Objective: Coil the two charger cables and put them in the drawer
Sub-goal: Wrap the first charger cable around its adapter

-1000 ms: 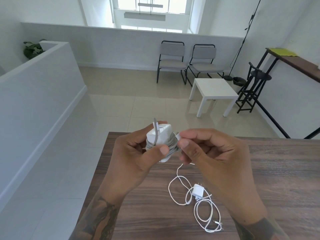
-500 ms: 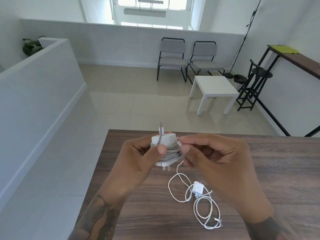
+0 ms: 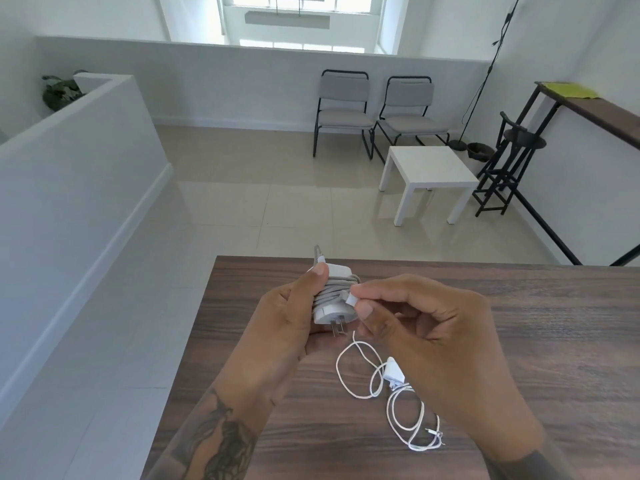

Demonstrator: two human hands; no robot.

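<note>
Spanning the near scene, the wooden table [image 3: 519, 306] sits under your hands. Your left hand [image 3: 277, 327] grips the big charger [image 3: 334, 299], its cable wound round it; your right hand [image 3: 426, 323] pinches that cable's connector [image 3: 350, 299]. Nearer right, the small charger cable [image 3: 398, 403] lies loose on the table.

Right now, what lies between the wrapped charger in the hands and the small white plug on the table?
In the head view, only a loop of thin white cable on bare wooden table.
</note>
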